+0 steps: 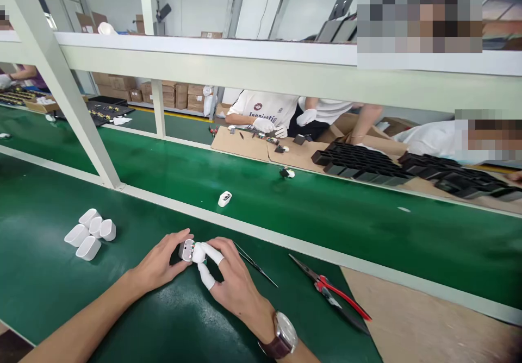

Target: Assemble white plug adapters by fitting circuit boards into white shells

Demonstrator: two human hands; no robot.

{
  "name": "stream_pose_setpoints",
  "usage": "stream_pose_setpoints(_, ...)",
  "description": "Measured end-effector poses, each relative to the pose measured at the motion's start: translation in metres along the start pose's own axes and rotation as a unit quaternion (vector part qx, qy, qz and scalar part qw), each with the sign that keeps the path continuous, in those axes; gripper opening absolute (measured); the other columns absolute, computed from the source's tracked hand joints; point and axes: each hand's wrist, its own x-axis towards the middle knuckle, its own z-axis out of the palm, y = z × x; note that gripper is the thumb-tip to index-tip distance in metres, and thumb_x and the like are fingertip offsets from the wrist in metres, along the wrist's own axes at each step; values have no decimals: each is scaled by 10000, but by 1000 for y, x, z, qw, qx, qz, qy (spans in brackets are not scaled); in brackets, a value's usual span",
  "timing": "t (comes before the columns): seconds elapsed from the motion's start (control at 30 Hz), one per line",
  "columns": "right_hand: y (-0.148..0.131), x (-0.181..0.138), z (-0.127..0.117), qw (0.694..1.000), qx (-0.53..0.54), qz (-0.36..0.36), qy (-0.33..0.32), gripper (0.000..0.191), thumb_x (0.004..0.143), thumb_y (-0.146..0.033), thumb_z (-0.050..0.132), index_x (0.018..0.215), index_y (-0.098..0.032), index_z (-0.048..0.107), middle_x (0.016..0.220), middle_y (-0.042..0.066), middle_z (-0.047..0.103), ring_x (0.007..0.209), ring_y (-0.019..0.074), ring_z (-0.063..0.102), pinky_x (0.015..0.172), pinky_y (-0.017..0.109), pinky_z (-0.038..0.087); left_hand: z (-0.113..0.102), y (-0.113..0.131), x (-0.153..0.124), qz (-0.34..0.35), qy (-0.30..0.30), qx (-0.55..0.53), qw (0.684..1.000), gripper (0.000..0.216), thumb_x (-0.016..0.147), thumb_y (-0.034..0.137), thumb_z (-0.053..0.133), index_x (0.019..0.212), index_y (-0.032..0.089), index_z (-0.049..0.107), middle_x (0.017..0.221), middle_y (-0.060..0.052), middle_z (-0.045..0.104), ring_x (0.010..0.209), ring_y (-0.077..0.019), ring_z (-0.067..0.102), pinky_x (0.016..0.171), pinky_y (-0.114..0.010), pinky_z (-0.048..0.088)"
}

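Note:
My left hand (pixel 161 262) and my right hand (pixel 230 281) meet over the green mat, both pinching a small white plastic part (pixel 188 250) with coloured bits inside. White finger cots cover my right thumb and forefinger, and a brown-strapped watch (pixel 283 337) is on that wrist. Several empty white plastic shells (pixel 90 232) lie in a cluster to the left of my hands. Thin black tweezers (pixel 255 265) rest just right of my right hand.
Red-handled cutters (pixel 330 292) lie on the mat near a cardboard sheet (pixel 428 325). Two small parts (pixel 224 198) (pixel 287 173) sit on the green conveyor belt. Across it, people in white gloves work at cardboard and black trays (pixel 359 164). A white frame post (pixel 65 91) slants at left.

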Motion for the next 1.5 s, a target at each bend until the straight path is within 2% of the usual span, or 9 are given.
stream_pose_setpoints(0.13,-5,-1,0,999,-42,-28,-18,532,991,-77,575,1490,-196,436,1251,156,616,1151,326,579,914,524,606,-2,6,0,41,0,12,999,757,1038,237,637,1657,312,207,1441,-116,653,1326,-271,614,1082,-487,557)
stream_pose_setpoints(0.37,-8,-5,-1,994,-78,-20,-68,571,992,-73,548,1535,-112,378,1276,190,606,1178,352,551,949,544,599,-1,5,-2,33,-15,6,999,758,1040,224,625,1662,310,200,1455,-129,621,1352,-290,573,1097,-510,547)
stream_pose_setpoints(0.53,-12,-3,-4,992,-94,-27,-85,571,984,-67,522,1534,-118,378,1266,186,613,1177,358,555,946,551,603,-1,8,-2,35,-21,25,999,780,1033,213,636,1665,314,191,1438,-115,641,1342,-292,579,1093,-501,539)
stream_pose_setpoints(0.9,-15,-2,-9,984,-125,-38,-117,402,922,-33,491,1316,-103,522,1222,206,612,1133,358,573,909,539,628,4,8,-3,46,-34,46,997,837,997,209,687,1661,312,188,1402,-117,673,1273,-296,640,1036,-484,558)
stream_pose_setpoints(1.1,-20,4,-21,984,-118,-18,-136,425,924,-29,476,1330,-151,507,1229,182,621,1126,334,584,922,530,629,7,12,-4,29,-19,21,999,782,1007,226,682,1640,318,233,1386,-108,675,1275,-288,637,1043,-485,561)
stream_pose_setpoints(1.3,-21,4,-22,981,-125,-30,-147,460,858,15,483,1297,-117,519,1217,198,624,1106,340,582,910,532,632,9,11,-5,31,-17,19,999,735,1004,212,672,1618,325,285,1383,-111,671,1283,-294,636,1038,-489,569)
stream_pose_setpoints(1.4,-17,3,-20,983,-107,-28,-149,378,900,-3,498,1254,-126,552,1213,188,635,1111,333,589,903,523,633,10,9,-6,17,-28,1,999,750,992,201,685,1612,337,287,1408,-95,670,1306,-284,630,1071,-499,556)
stream_pose_setpoints(1.5,-12,1,-16,991,-67,-43,-112,217,997,-78,542,1187,-168,596,1198,154,660,1094,305,603,867,482,637,12,8,-9,-23,-38,-50,998,810,966,187,707,1619,344,255,1451,-81,659,1346,-267,624,1115,-495,541)
